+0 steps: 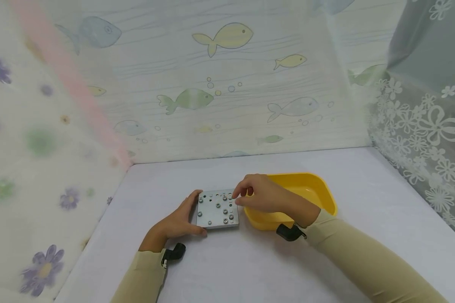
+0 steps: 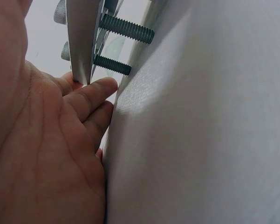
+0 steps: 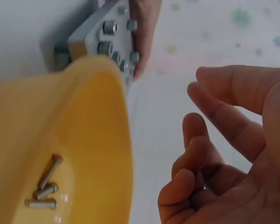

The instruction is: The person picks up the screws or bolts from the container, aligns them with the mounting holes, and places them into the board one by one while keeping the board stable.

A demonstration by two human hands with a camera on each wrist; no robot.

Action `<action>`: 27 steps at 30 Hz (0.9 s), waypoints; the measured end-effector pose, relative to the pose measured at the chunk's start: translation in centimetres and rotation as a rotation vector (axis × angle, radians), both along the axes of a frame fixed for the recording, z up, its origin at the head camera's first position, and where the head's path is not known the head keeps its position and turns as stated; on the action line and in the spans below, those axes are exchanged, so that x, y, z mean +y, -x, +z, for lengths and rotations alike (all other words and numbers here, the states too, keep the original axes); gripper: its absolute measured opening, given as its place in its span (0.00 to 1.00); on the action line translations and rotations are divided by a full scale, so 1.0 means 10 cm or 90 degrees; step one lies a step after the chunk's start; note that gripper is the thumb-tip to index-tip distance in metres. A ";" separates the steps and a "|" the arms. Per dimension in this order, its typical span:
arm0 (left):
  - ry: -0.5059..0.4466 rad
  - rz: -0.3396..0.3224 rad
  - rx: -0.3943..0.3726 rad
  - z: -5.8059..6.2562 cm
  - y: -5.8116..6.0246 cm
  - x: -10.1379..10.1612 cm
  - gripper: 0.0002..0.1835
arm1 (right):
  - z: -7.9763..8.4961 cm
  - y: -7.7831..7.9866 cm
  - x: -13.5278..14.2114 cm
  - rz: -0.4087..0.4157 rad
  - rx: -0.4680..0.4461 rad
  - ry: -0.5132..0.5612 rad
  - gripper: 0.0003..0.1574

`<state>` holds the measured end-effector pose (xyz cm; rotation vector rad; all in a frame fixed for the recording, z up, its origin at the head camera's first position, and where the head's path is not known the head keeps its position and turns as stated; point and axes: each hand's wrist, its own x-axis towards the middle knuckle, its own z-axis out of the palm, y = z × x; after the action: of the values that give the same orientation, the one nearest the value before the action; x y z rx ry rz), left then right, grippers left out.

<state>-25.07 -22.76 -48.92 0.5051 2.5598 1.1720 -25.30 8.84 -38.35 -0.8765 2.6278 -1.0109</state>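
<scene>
My left hand (image 1: 180, 219) grips a square silver metal plate (image 1: 208, 213) at its left side, thumb by the front edge and fingers at the back corner. Several socket head bolts (image 1: 218, 205) stand in the plate, among some open holes. In the left wrist view, threaded bolt shanks (image 2: 128, 29) stick out below the plate, which is held above the table. Over the near left rim of the yellow basin hovers my right hand (image 1: 263, 193), fingertips by the plate's right edge. Its fingers are loosely bent and nothing shows between them (image 3: 223, 144).
The yellow basin (image 1: 318, 185) stands just right of the plate. Inside it, in the right wrist view, lie 3 small bolts (image 3: 47, 190). A white cloth (image 1: 227, 265) covers the table. Patterned curtains (image 1: 235, 84) hang behind it and at both sides.
</scene>
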 end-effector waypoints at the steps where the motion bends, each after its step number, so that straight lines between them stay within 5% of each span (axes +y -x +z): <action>1: -0.001 -0.001 0.002 0.00 0.00 0.00 0.70 | 0.01 0.01 0.03 0.006 0.002 -0.003 0.06; 15: -0.013 -0.002 -0.006 0.04 -0.02 0.01 0.69 | 0.01 0.32 0.38 0.037 -0.044 -0.024 0.08; 27: -0.009 0.000 -0.008 0.02 -0.02 0.00 0.70 | -0.19 0.57 0.47 0.043 -0.100 -0.055 0.15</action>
<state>-24.90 -22.77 -48.72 0.4987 2.5425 1.1900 -30.98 13.56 -40.26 -0.8262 2.4741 -0.9027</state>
